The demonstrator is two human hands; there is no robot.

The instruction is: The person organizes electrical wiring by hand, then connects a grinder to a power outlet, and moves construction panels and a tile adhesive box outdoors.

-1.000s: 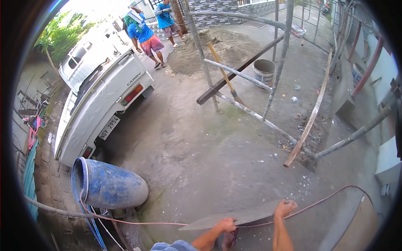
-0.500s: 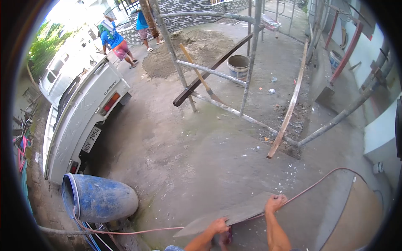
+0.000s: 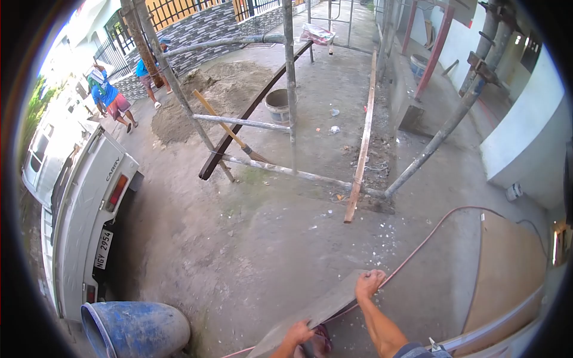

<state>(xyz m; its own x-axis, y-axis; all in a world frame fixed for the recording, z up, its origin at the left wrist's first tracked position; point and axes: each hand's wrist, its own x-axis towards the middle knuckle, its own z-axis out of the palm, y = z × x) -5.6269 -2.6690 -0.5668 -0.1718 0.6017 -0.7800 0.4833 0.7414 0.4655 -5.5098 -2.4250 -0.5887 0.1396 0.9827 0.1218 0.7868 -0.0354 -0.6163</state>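
A long, thin grey board (image 3: pixel 325 307) is held out low in front of me, slanting from the bottom middle up to the right. My right hand (image 3: pixel 370 283) grips its upper right end with the fingers wrapped over the edge. Lower down, my left hand (image 3: pixel 300 332) is closed on the near edge of the same board. A reddish hose (image 3: pixel 425 241) runs along the ground behind and beneath the board. My feet show partly below it.
Scaffolding (image 3: pixel 256 124) stands ahead, with a dark beam (image 3: pixel 248 113) and a wooden plank (image 3: pixel 362 149). A white truck (image 3: pixel 89 203) and blue drum (image 3: pixel 140 328) are left. Brown panel (image 3: pixel 507 268) lies right. Two people (image 3: pixel 110 98) are beyond, near a sand pile (image 3: pixel 203 98).
The view has turned to the right, so the truck, scaffolding and drum sit further left. The board now slants more steeply, still in both hands. The brown panel shows more fully.
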